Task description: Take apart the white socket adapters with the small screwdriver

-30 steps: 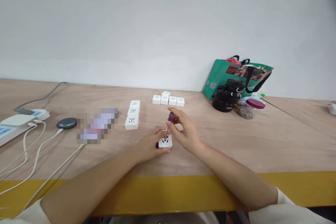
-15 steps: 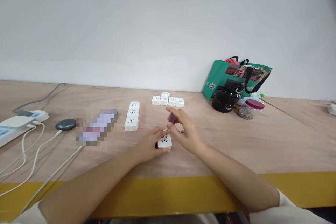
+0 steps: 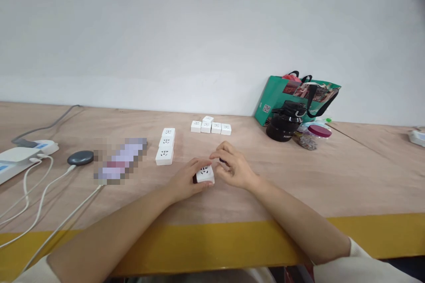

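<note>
A white socket block [image 3: 206,174] with slotted holes on top rests on the table, gripped at its sides by the thumb and fingers of my left hand [image 3: 184,182]. Something dark shows at its left side, mostly covered by that hand. Just right of the block, my right hand [image 3: 234,168] has its fingers curled around a small screwdriver [image 3: 223,160]; only a bit of its dark handle is visible and the shaft is hidden. Three more socket blocks [image 3: 164,155] form a column to the left, and several others [image 3: 206,127] sit in a group further back.
On the left lie a blurred phone [image 3: 122,159], a dark oval device [image 3: 80,158], white cables [image 3: 43,199] and a power strip [image 3: 16,161]. Back right stand a green bag [image 3: 265,99], a black flask [image 3: 283,124] and a jar with a dark red lid [image 3: 319,131].
My right hand has tilted the screwdriver away from upright over the socket's top and moved slightly down and right. My left hand still grips the block.
</note>
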Motion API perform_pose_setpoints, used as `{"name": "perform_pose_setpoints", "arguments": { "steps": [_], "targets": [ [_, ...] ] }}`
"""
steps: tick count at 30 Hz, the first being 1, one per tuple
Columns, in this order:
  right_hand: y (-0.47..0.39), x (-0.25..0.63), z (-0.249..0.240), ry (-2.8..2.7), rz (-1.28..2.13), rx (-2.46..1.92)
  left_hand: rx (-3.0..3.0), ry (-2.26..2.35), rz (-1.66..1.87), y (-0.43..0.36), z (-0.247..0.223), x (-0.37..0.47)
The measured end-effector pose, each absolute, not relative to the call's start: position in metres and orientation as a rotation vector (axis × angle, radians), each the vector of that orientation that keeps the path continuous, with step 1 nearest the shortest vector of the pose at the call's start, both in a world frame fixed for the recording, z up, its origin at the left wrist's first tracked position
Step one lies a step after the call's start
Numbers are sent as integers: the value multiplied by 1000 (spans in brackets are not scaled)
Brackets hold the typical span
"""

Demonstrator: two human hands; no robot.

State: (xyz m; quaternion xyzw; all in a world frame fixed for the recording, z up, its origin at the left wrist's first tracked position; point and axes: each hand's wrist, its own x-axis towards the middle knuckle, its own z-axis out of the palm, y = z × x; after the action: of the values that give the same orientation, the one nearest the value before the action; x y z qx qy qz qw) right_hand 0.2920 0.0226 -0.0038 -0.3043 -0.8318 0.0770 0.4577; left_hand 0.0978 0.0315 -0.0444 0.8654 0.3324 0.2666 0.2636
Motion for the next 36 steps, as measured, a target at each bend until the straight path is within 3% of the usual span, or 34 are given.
{"name": "perform_pose_setpoints", "arguments": {
  "steps": [7, 15, 36],
  "targets": [
    [23, 287, -15, -2008, 233, -780, 2292, 921, 722, 33, -46, 99],
    [27, 283, -7, -1426, 637, -761, 2283, 974, 629, 26, -43, 106],
    [21, 284, -11, -1783, 378, -823, 2410, 909, 598, 28, -50, 107]
  ]
}}
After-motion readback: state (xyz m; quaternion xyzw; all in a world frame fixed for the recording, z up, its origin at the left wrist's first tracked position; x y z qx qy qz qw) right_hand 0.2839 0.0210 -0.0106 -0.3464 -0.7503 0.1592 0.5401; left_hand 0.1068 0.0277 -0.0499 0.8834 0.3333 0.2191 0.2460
